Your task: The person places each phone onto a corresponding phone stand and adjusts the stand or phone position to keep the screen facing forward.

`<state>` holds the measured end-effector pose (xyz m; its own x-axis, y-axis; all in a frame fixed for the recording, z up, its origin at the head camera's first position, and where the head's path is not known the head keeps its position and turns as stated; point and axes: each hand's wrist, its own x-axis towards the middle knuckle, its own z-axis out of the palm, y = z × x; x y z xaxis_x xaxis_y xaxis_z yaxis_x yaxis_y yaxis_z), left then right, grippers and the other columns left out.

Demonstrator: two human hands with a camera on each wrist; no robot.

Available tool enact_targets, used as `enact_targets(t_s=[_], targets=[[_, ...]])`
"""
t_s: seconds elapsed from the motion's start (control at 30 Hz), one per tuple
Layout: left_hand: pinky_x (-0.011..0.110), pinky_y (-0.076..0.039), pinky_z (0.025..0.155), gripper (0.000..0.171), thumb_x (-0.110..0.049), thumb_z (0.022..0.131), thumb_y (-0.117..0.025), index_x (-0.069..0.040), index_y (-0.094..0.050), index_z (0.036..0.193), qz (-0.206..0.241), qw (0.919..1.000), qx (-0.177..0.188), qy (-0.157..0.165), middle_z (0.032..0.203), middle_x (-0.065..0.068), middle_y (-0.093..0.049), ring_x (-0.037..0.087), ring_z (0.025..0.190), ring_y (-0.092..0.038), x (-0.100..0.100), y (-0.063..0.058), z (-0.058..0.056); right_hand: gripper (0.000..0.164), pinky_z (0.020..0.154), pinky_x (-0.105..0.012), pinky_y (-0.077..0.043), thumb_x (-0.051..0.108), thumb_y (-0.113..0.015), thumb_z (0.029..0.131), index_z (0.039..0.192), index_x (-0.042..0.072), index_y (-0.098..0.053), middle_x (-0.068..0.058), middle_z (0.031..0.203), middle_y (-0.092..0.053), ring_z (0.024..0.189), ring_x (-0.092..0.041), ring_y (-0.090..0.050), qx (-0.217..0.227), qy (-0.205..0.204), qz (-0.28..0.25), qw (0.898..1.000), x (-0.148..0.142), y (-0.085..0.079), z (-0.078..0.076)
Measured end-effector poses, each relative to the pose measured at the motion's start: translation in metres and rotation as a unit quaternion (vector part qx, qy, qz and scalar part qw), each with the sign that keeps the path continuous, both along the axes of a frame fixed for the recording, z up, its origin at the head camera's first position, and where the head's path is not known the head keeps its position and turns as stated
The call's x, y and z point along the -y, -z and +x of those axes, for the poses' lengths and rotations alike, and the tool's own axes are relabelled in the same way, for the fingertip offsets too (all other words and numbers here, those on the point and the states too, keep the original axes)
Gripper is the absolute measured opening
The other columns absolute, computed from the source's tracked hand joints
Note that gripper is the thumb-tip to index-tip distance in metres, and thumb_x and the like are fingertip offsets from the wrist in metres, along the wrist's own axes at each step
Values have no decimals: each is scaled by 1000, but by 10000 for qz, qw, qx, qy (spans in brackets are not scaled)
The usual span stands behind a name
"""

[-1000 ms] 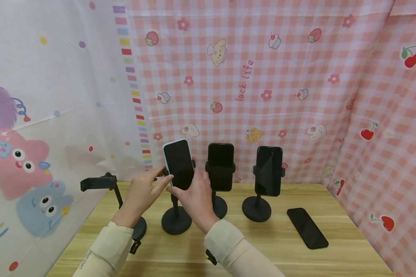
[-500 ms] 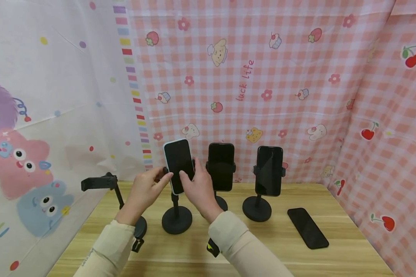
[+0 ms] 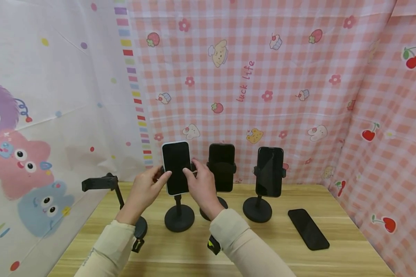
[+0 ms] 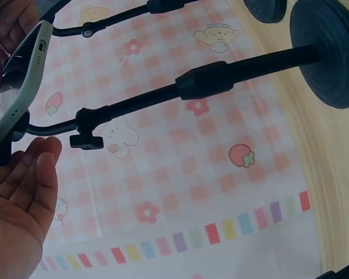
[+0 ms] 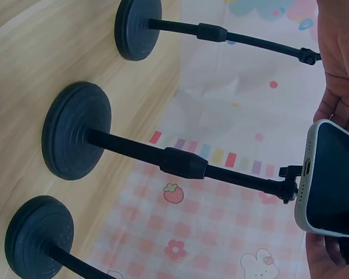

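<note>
Grip, head view: I have both hands pinching the white-edged phone [image 3: 177, 163], left hand [image 3: 143, 192] on its left edge, right hand [image 3: 204, 188] on its right, each thumb at the front, fingers at the side by the clamp.
Held phone: upright, dark screen toward me, in the clamp of a black stand; round base [image 3: 179, 218] flat on the wood-grain table [image 3: 263, 252].
Neighbours: to its right, two black phones, one nearer [image 3: 221, 167] and one farther [image 3: 269, 171], upright on their own stands; right hand and wrist partly cover the nearer stand.
Loose phone: black phone [image 3: 308, 229] lying flat at far right.
Far-left stand: clamp [image 3: 98, 183] near level, lower part partly behind the left hand.
Backdrop: pink checked cloth [image 3: 298, 115], white printed cloth at left.
Left wrist view: I get the phone's port edge at upper left, left hand below it, fingers up by the clamp; stem [image 4: 203, 81] runs across to the base.
Right wrist view: phone at right, port edge toward the stem; left hand above, right hand below, partly hidden. Three bases at left.
</note>
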<state>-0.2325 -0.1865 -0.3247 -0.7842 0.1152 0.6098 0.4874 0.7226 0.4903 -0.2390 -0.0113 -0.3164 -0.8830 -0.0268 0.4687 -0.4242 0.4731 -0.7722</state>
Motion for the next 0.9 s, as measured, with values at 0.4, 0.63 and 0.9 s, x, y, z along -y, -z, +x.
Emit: enact_targets(t_s=[0.4, 0.63, 0.9], targets=[[32, -37, 51, 29, -32, 95, -57, -6, -57, 84, 107, 9999, 4, -45, 63, 8, -51, 19, 55, -44, -2, 0, 0, 47, 75, -41, -58, 27, -61, 94, 133, 3, -53, -15, 113, -64, 86, -20, -63, 309, -44, -250, 9992, 1, 0, 1], [32, -37, 51, 26, -30, 95, -58, -5, -58, 86, 169, 9997, -165, -50, 63, 8, -50, 19, 55, -44, -3, 2, -4, 46, 79, -44, -57, 27, -61, 94, 131, 1, -54, -15, 113, -64, 88, -22, -63, 278, 52, -268, 9992, 2, 0, 0], [33, -39, 53, 25, -29, 96, -57, -4, -61, 93, 233, 9996, -155, 40, 66, 9, -52, 20, 58, -45, -1, 3, -8, 44, 82, -42, -57, 28, -62, 93, 128, 2, -56, -14, 114, -63, 91, -21, -62, 267, 177, -223, 9992, 7, -1, -1]])
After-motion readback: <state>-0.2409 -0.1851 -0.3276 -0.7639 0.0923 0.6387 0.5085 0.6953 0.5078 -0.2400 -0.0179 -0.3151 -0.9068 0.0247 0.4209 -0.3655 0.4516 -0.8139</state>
